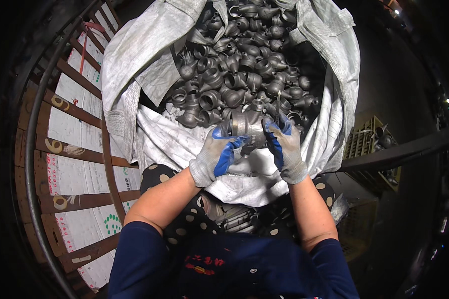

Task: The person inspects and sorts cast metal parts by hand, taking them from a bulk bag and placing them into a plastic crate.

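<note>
My left hand (217,153), in a grey and blue work glove, is closed around one side of a grey metal pipe-fitting casting (252,130) with a threaded mouth and raised marks. My right hand (286,148), gloved the same way, is closed on a slim tool (278,105) with a narrow pale tip pointing away from me; whether it is a file or a blade I cannot tell. That hand is close against the casting's right side. Both hands are above the near edge of a large white woven sack (244,187), in which many similar castings (234,79) are heaped.
On the left stands a rusty slatted metal frame (75,154) with white printed cartons (75,174) behind it. A dark metal bar (394,157) runs out to the right of the sack. Beyond it is a yellow crate (361,142) with metal parts.
</note>
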A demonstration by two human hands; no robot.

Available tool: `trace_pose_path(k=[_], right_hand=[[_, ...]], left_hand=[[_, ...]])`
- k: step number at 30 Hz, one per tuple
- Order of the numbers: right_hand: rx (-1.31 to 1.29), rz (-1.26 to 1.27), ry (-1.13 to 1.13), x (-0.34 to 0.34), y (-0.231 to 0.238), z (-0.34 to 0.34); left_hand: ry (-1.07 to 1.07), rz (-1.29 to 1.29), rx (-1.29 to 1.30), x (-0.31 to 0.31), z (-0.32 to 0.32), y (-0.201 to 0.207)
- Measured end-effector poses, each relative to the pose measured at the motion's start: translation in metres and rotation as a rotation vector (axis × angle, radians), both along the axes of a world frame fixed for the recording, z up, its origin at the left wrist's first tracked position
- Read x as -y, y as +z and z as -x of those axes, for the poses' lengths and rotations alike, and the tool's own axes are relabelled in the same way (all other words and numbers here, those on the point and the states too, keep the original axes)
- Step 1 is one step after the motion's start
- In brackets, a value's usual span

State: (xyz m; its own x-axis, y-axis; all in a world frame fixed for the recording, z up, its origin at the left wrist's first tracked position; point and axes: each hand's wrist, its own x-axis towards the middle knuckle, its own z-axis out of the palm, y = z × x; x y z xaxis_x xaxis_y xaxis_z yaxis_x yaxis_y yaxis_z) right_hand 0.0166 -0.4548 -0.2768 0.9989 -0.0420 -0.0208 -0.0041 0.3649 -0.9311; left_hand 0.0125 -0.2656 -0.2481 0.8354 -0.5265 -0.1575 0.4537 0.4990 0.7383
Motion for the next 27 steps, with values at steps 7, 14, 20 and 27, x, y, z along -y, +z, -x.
trace_pose_path(k=[7, 14, 20, 27], right_hand=[[0.154, 0.376, -0.006, -0.004, -0.001, 0.003], [0.053, 0.244, -0.004, -0.004, 0.006, 0.009], [0.018, 0.031, 0.085, 0.004, 0.004, 0.005], [0.152, 0.436, -0.065, 0.006, 0.007, 0.004]], left_hand=[[0.125, -0.041, 0.202, 0.007, 0.003, -0.006], [0.092, -0.433, 0.662, -0.004, -0.006, 0.000], [0.135, -0.867, 1.360, -0.014, -0.015, 0.002], [0.012, -0.644, 0.730, -0.009, -0.011, -0.009]])
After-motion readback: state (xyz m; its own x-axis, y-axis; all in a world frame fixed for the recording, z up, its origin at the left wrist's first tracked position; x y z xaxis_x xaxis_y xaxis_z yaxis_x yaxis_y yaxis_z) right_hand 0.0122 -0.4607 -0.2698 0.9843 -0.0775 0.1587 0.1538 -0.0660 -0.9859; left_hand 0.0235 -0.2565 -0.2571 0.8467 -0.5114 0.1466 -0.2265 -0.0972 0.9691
